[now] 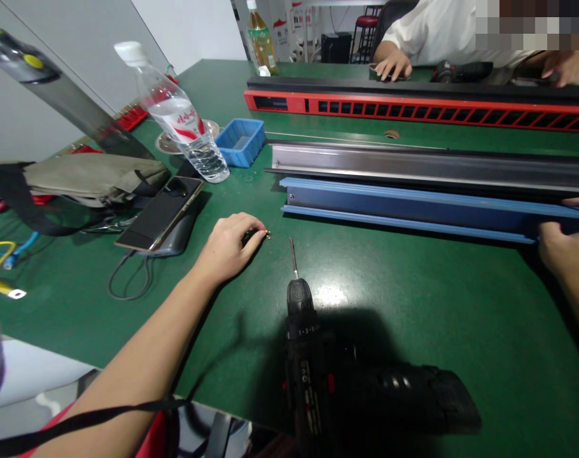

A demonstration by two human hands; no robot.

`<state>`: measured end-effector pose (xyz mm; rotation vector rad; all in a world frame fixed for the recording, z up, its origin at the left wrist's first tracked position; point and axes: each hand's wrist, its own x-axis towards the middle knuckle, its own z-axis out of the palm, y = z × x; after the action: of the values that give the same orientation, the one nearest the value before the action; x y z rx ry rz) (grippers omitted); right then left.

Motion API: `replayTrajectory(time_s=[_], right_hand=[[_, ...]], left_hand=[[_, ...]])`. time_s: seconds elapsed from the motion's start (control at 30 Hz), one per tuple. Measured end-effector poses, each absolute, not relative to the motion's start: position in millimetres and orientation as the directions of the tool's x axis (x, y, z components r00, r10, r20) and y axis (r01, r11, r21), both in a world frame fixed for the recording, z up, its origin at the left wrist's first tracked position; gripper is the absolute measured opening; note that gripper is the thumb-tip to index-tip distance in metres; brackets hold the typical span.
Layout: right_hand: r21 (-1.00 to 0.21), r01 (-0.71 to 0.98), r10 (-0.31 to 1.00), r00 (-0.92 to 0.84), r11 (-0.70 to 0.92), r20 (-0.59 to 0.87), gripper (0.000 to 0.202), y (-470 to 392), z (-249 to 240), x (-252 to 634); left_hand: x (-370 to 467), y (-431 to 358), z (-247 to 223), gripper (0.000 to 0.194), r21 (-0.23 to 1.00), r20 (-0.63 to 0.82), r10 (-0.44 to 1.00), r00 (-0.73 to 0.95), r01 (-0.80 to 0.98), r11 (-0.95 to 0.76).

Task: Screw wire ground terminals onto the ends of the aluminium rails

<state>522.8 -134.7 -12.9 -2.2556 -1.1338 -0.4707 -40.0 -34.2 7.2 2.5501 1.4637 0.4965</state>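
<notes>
My left hand (233,245) rests on the green table, thumb and forefinger pinched together over a few small brass-coloured screws (268,235), partly hidden by the fingers. At the right edge, my right hand (567,245) grips the end of a long blue metal channel (404,207), which lies open side toward me; some fingers are out of frame. A black cordless drill (303,343) lies on its side between my hands, its long bit (294,256) pointing away from me. Just behind the blue channel lies a grey metal channel (413,166).
A blue bin (242,143), water bottle (179,117), phone (160,213) and bag (89,178) stand or lie at the left. A red slotted rail (389,111) with a black top crosses the back. Beyond it, a co-worker's hand (393,63) rests near the rail.
</notes>
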Motion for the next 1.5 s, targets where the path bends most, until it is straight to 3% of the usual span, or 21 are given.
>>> replayTrajectory(time_s=[0.23,0.47,0.73,0.87,1.03,1.13,1.2,1.27,1.37,1.43,1.5], right_hand=[[-0.337,0.799,0.596,0.597,-0.498,0.537,0.066,-134.3,-14.6,521.6],[-0.322,0.819,0.603,0.570,-0.476,0.558,0.065,-135.5,-16.2,526.7],[-0.326,0.829,0.595,0.554,-0.454,0.582,0.056,-134.0,-14.5,524.7],[-0.350,0.808,0.578,0.586,-0.474,0.568,0.052,-134.0,-10.8,515.9],[-0.377,0.744,0.553,0.664,-0.551,0.502,0.064,-133.8,0.0,496.3],[-0.352,0.769,0.558,0.633,-0.533,0.536,0.061,-138.9,14.7,471.7],[-0.285,0.883,0.639,0.467,-0.373,0.611,0.050,-150.9,30.5,443.6],[-0.206,0.978,0.772,0.150,-0.025,0.618,0.037,-171.8,49.1,406.2],[-0.201,0.876,0.862,-0.347,0.439,0.370,0.031,-212.5,69.5,344.2],[-0.193,0.802,0.818,-0.515,0.565,0.256,0.043,-236.7,70.5,309.2],[-0.167,0.764,0.778,-0.585,0.624,0.231,0.049,-253.3,61.7,284.7]], left_hand=[[-40.9,-33.9,6.0,0.032,0.279,0.202,0.886,0.418,0.842,-0.461],[-39.0,-37.6,9.1,0.030,0.264,0.234,0.821,0.520,0.779,-0.569],[-37.7,-37.5,9.4,0.030,0.281,0.238,0.820,0.520,0.771,-0.571],[-34.9,-40.9,11.4,0.032,0.314,0.236,0.829,0.507,0.767,-0.559],[-32.7,-45.1,12.0,0.031,0.373,0.245,0.849,0.468,0.763,-0.528],[-31.3,-47.9,11.0,0.030,0.446,0.250,0.875,0.414,0.753,-0.484],[-29.8,-49.7,10.0,0.029,0.520,0.237,0.896,0.375,0.730,-0.443],[-27.8,-51.3,9.0,0.029,0.604,0.210,0.915,0.344,0.691,-0.398],[-24.3,-52.9,7.8,0.029,0.699,0.170,0.937,0.306,0.633,-0.333],[-22.2,-53.6,7.4,0.028,0.732,0.154,0.942,0.298,0.606,-0.311],[-20.7,-54.0,7.2,0.028,0.751,0.146,0.941,0.306,0.585,-0.307]])
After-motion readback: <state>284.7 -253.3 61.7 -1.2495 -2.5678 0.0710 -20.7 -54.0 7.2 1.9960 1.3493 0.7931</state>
